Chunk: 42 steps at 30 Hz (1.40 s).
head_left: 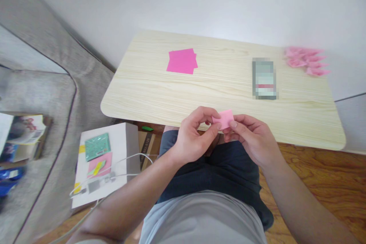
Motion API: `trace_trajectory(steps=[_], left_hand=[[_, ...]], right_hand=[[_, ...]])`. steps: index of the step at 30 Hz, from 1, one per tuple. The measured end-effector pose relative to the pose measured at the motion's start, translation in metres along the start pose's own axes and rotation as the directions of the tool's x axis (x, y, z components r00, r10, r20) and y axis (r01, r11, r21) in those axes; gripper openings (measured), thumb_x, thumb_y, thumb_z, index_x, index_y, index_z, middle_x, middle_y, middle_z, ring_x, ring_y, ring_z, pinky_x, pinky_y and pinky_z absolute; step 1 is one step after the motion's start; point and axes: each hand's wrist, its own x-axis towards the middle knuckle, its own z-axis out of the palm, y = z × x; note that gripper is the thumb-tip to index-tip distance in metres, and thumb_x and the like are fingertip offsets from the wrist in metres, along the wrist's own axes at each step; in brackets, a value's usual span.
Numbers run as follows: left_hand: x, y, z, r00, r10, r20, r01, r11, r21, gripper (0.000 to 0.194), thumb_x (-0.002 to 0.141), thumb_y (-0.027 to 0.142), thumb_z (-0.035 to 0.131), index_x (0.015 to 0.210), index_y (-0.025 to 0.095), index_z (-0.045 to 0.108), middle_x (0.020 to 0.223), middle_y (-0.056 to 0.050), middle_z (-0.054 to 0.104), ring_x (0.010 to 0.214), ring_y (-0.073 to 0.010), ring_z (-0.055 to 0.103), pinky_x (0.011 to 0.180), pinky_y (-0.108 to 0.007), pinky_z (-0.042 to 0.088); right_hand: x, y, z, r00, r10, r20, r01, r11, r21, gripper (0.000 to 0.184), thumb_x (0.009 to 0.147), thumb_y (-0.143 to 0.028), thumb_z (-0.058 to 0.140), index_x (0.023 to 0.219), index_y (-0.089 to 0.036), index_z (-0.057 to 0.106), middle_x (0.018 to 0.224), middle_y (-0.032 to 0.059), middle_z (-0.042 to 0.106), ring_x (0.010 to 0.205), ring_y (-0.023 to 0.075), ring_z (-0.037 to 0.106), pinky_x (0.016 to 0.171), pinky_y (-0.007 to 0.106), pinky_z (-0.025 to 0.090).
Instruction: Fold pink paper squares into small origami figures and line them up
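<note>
left hand (196,137): fingers curled, thumb and fingertips pinching the left end of a small folded pink paper (223,119). right hand (254,137): likewise curled, thumb and fingers pinching the paper's right end. we hold this piece between both hands, at the near edge of a pale wood-grain table (217,84).

magenta paper sheets (181,61): overlapping, flat, far left part of the table.

pink folded paper pieces (307,61): one cluster, far right corner.

phone-like device (264,80): just left of the cluster; pixelated, any writing unreadable to us.

cardboard carton (146,148): below the table; on its dark strip we read digits ending "5128", the rest unclear.

green packet (97,147): on a white box (117,137), label illegible; we make out no brand.
</note>
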Motion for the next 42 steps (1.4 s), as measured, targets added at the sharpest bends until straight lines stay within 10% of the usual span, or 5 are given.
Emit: trace_trajectory(steps=[7,16,31,42], left_hand=[[0.005,0.008,-0.007,0.996,-0.031,0.085,0.016,0.985,0.172,0.043,0.09,0.024,0.077,0.129,0.022,0.059,0.094,-0.002,0.073,0.085,-0.0146,0.067,0.082,-0.028,0.051],[0.022,0.032,-0.017,0.963,-0.027,0.268,-0.047,0.962,0.268,0.014,0.095,0.031,0.072,0.092,0.018,0.077,0.088,-0.003,0.074,0.087,-0.016,0.066,0.085,-0.03,0.052],[0.025,0.032,-0.019,0.945,-0.123,0.304,0.056,0.973,0.222,0.02,0.097,0.035,0.069,0.094,0.017,0.077,0.09,-0.003,0.076,0.083,-0.0141,0.068,0.074,-0.025,0.051],[0.024,0.03,-0.023,0.933,-0.107,0.343,-0.074,0.878,0.474,0.029,0.104,0.036,0.056,0.085,0.017,0.068,0.08,-0.002,0.065,0.077,-0.0128,0.058,0.071,-0.026,0.043]], right_hand=[[-0.008,-0.018,-0.002,0.985,-0.167,0.031,0.165,0.893,-0.419,0.015,0.094,-0.039,0.076,0.097,-0.025,0.078,0.083,0.0011,0.077,0.074,0.0161,0.071,0.068,0.027,0.057],[-0.009,-0.044,-0.004,0.928,-0.215,0.306,0.374,0.553,-0.745,0.015,0.101,-0.035,0.065,0.099,-0.028,0.078,0.096,-0.0006,0.079,0.085,0.0167,0.073,0.077,0.028,0.053],[-0.007,-0.05,-0.011,0.95,-0.156,0.271,0.307,0.63,-0.714,0.016,0.099,-0.039,0.068,0.094,-0.028,0.078,0.085,-0.0041,0.076,0.076,0.0121,0.067,0.07,0.024,0.048],[-0.004,-0.036,-0.018,0.991,-0.029,0.134,0.092,0.867,-0.49,0.026,0.095,-0.048,0.072,0.098,-0.023,0.077,0.09,0.0034,0.077,0.082,0.0183,0.071,0.074,0.028,0.058]])
